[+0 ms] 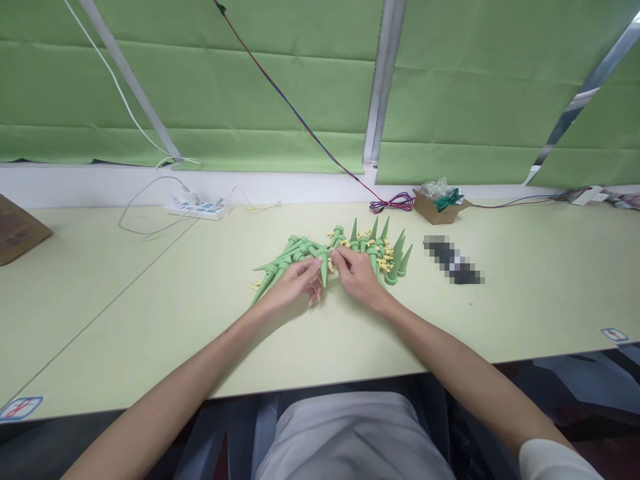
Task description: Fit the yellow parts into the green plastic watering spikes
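My left hand (304, 275) pinches a green plastic spike (324, 270), its pointed end aimed down toward me. Close beside its collar, my right hand (357, 272) has thumb and forefinger pressed together; whatever lies between them is too small and covered to make out. Behind and to the left of the hands lies a heap of similar green spikes (273, 268). More green spikes (399, 257) stand or lean on the right, with small yellow pieces (385, 257) scattered among them.
A small cardboard box (435, 212) with clear plastic and green material sits at the back. Near it are a coiled red-blue wire (393, 202) and a blurred-out dark item (453, 261). A white power strip (200, 208) lies back left; a brown board (20, 230) is far left.
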Demonstrator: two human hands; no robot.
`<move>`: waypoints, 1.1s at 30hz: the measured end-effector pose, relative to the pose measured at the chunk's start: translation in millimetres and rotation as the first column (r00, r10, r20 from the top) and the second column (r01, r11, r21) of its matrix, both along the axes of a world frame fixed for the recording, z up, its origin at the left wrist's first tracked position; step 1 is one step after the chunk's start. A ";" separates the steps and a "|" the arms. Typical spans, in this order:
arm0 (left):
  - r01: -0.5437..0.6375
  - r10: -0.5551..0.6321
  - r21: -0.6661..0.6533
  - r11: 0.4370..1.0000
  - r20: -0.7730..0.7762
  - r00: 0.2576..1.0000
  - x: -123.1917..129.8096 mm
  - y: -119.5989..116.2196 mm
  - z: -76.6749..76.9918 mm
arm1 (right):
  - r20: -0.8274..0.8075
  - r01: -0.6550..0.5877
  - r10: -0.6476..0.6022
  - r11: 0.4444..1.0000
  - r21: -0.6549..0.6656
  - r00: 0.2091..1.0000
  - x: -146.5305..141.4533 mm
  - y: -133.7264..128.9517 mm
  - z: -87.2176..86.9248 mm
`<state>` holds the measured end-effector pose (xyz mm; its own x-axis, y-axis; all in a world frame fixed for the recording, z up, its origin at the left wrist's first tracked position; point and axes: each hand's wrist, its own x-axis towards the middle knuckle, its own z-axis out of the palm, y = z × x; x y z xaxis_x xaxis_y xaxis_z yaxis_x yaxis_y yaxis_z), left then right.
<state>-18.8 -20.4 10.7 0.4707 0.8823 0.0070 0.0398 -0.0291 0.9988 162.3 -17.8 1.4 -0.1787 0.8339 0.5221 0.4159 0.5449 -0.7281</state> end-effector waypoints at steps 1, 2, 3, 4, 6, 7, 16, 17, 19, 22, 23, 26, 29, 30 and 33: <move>-0.006 0.006 0.016 1.000 -0.008 1.000 -0.6 0.2 -0.3 | -0.004 -0.008 0.008 1.000 -0.004 1.000 0.0 0.0 -0.3; -0.011 0.012 0.035 0.999 -0.017 1.000 -1.4 0.4 -0.3 | -0.010 -0.018 0.018 1.000 -0.008 1.000 0.1 0.0 -0.5; -0.014 0.016 0.057 0.998 -0.028 0.999 -2.4 0.6 -0.1 | -0.018 -0.026 0.026 1.000 -0.011 0.999 0.2 0.1 -0.7; -0.015 0.018 0.080 0.997 -0.041 0.999 -3.4 0.7 0.5 | -0.028 -0.034 0.034 0.999 -0.013 0.999 0.2 0.1 -0.7; -0.009 0.019 0.125 0.992 -0.080 0.997 -5.1 -0.2 2.5 | -0.045 -0.050 0.049 0.999 -0.013 0.998 0.4 0.4 -0.7; -0.007 0.023 0.153 0.988 -0.107 0.994 -5.7 -1.0 3.7 | -0.051 -0.056 0.056 0.998 -0.013 0.997 0.5 0.8 -0.8; -0.071 0.205 0.431 0.899 -0.272 0.940 -2.7 -7.6 4.7 | -0.120 -0.112 0.094 0.982 -0.153 0.988 -1.0 7.5 -9.4; -0.079 0.235 0.480 0.874 -0.275 0.932 -2.5 -7.0 3.1 | -0.124 -0.114 0.094 0.980 -0.164 0.988 -1.2 7.8 -10.1; -0.083 0.287 0.579 0.811 -0.271 0.919 -2.8 -5.5 0.2 | -0.129 -0.119 0.097 0.976 -0.180 0.987 -1.4 7.6 -10.2; -0.051 0.321 0.700 0.712 -0.260 0.911 -4.0 -3.6 -2.2 | -0.134 -0.136 0.111 0.971 -0.199 0.985 -1.5 6.2 -8.3; -0.035 0.327 0.730 0.682 -0.262 0.908 -4.5 -3.1 -2.3 | -0.133 -0.141 0.115 0.968 -0.207 0.984 -1.5 5.7 -7.5; 0.008 0.340 0.789 0.614 -0.274 0.900 -5.9 -2.2 -1.8 | -0.134 -0.150 0.121 0.963 -0.226 0.983 -2.2 5.5 -6.4; 0.016 0.361 0.806 0.592 -0.284 0.888 -6.4 -1.1 -1.9 | -0.156 -0.151 0.118 0.963 -0.222 0.981 -3.8 6.6 -7.7; 0.012 0.370 0.805 0.593 -0.286 0.884 -6.2 -0.7 -2.3 | -0.166 -0.150 0.115 0.965 -0.214 0.979 -4.5 6.9 -8.4; -0.023 0.389 0.782 0.623 -0.284 0.877 -4.5 0.3 -4.0 | -0.195 -0.140 0.104 0.974 -0.180 0.975 -6.4 6.8 -9.8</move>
